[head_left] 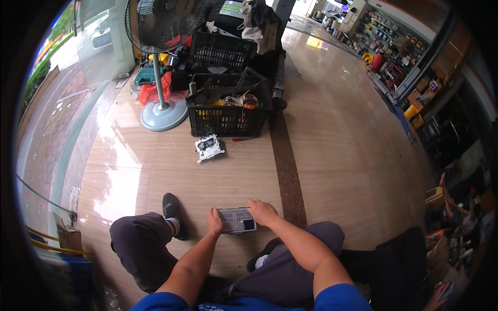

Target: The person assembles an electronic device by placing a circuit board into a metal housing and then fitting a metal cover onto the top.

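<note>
Between my knees I hold a flat grey metal casing [234, 222] with rows of vent slots and a dark square opening near its right end. My left hand [214, 222] is closed on its left end. At the right end my right hand [262, 213] grips the top corner, its fingers bent over the edge. What lies inside the casing cannot be made out. Farther ahead, a white frame with dark mechanical parts [209, 149] lies on the floor, apart from both hands.
A black plastic crate [228, 115] full of tools and parts stands ahead, with another crate [223, 50] behind it. To their left is a standing fan [162, 115] beside a red plastic bag [158, 89]. Stocked shelves [397, 32] line the far right. A person's hand [440, 296] shows at lower right.
</note>
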